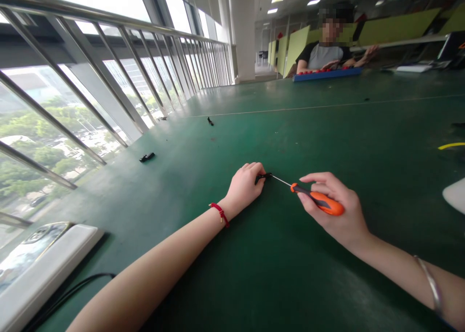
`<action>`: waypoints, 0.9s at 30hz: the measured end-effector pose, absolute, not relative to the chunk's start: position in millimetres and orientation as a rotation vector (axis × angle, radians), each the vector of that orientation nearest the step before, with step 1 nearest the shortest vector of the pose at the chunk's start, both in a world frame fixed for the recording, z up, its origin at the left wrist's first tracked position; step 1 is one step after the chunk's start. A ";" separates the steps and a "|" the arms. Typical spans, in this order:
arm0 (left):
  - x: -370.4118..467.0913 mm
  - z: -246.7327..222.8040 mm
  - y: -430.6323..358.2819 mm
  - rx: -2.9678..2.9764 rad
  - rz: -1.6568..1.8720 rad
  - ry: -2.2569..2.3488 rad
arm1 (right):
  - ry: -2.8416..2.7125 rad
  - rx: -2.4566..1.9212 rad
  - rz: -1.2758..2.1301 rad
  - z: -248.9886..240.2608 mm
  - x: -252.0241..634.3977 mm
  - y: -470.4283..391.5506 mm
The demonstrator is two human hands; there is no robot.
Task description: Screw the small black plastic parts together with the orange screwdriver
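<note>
A small black part (268,175) lies at the middle of the green table (203,167), with the fingers of my left hand (247,182) closed on it. An orange and black screwdriver (329,204) slants between my hands, its thin metal shaft pointing left and its tip at the black part. The handle is held by my right hand (339,211), with the thumb below and the fingers above it. Whether the tip sits in a screw is too small to tell. My left palm hides the rest of the part.
Small black pieces (147,157) (210,121) lie at the left and farther back. A white box-like object (61,274) and a black cable (78,286) are at the lower left. Across the table sits a person (325,53) behind a blue tray (327,75). A metal railing (134,29) borders the left.
</note>
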State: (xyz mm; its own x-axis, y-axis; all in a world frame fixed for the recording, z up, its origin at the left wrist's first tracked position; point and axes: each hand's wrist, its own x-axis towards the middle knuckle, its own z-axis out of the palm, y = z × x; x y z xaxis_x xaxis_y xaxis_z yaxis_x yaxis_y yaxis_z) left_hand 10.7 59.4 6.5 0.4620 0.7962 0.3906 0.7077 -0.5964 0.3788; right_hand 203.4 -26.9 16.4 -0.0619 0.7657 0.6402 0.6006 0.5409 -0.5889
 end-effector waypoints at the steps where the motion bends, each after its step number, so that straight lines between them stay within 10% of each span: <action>1: 10.9 6.5 59.4 2.543 0.810 1.323 | -1.745 -1.148 0.192 16.2 203.6 -27.0; 27: 11.5 9.1 58.7 2.536 0.796 1.323 | -1.711 -1.115 0.195 17.9 203.4 -26.6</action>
